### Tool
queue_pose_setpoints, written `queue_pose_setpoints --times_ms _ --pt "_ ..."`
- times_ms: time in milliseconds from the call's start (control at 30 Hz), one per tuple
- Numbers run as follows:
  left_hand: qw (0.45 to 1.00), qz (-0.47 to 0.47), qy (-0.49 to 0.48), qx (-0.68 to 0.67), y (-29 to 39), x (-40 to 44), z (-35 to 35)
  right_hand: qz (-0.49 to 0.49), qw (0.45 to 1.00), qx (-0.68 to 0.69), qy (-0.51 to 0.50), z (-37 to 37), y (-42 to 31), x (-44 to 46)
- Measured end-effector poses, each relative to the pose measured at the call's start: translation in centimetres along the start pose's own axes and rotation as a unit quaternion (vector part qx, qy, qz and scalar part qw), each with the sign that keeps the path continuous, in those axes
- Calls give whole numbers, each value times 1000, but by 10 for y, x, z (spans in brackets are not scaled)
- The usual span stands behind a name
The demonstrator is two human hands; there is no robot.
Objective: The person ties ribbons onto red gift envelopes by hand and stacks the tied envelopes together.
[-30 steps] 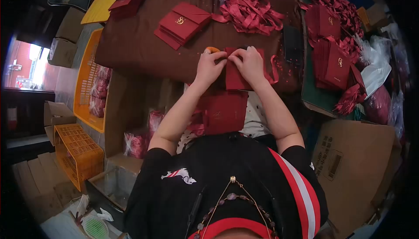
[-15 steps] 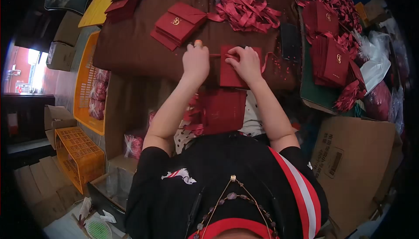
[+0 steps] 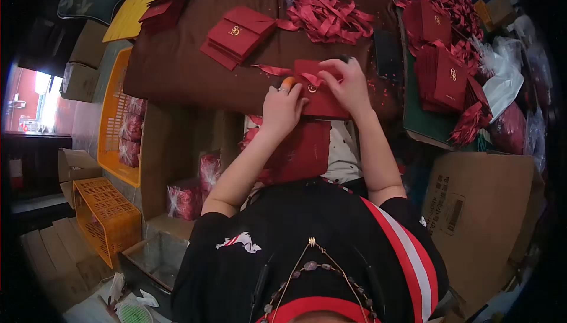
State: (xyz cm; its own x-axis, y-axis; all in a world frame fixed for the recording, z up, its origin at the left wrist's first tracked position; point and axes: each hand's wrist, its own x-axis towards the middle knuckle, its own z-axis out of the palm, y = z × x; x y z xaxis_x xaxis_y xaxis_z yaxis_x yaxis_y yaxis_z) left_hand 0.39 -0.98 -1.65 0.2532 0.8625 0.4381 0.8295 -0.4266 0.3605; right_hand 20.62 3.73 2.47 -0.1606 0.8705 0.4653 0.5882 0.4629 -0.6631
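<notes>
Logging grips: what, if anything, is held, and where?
Left hand is at the left edge of the red folder, right hand by the ribbon. Whether either grips is unclear.

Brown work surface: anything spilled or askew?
Yes: small red bits lie scattered on the brown surface, near the dark flat object by its right edge. They look like stray scraps, unlike the heaped ribbons farther back.

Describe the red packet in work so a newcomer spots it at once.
Start at the brown-covered table, at its edge nearest the black shirt. There, between the left hand and the right hand, lies a red packet. Unlike the stacked packets farther off, it has a ribbon over it and hands at it.
</notes>
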Motion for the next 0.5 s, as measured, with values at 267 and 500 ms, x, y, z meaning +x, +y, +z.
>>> queue_pose_setpoints --times_ms 267,500 --pt "999 -1 -36 16 -1 3 0 -126 962 -238 -47 -77 55 -19" --pt "999 -37 -11 12 2 -4 3 -182 938 -246 -161 -74 76 3"
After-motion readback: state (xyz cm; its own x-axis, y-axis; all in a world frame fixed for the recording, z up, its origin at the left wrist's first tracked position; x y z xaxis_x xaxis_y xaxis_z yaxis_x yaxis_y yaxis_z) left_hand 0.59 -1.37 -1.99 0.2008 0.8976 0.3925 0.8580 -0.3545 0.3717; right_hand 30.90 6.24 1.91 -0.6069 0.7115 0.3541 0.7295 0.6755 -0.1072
